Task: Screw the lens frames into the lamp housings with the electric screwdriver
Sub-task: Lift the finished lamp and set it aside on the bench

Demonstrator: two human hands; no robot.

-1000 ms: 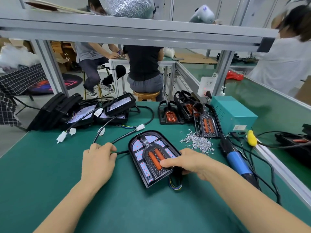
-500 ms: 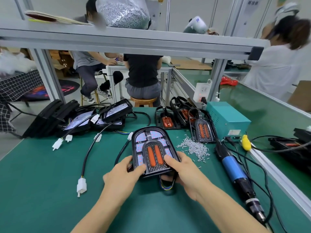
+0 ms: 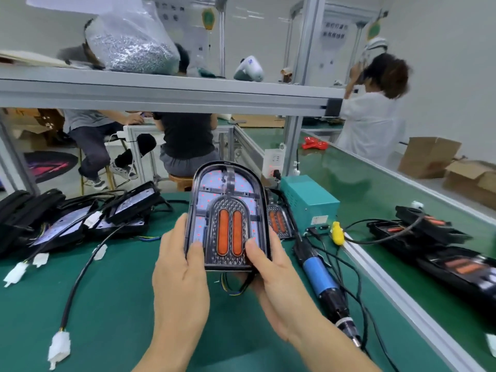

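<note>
I hold a black arched lamp housing (image 3: 226, 194) upright in front of me, lifted off the green mat. Its lens frame (image 3: 228, 210) with two orange oval lenses faces me. My left hand (image 3: 179, 264) grips the housing's lower left edge, thumb on its face. My right hand (image 3: 271, 275) grips the lower right edge, thumb on the frame. A black cable (image 3: 77, 280) with a white plug hangs from the housing down to the mat. The blue electric screwdriver (image 3: 320, 277) lies on the mat to the right of my right hand.
More black housings (image 3: 88, 221) lie piled at the left, others (image 3: 279, 218) behind the lifted one. A teal power box (image 3: 308, 202) stands at the right, beside an aluminium rail (image 3: 386, 280). An overhead shelf (image 3: 161, 95) carries a bag of screws (image 3: 131, 41). People sit beyond the bench.
My left hand left the cable and joined the right on the housing. Both hands lifted the housing off the mat and tilted it upright toward me. My view rose.
</note>
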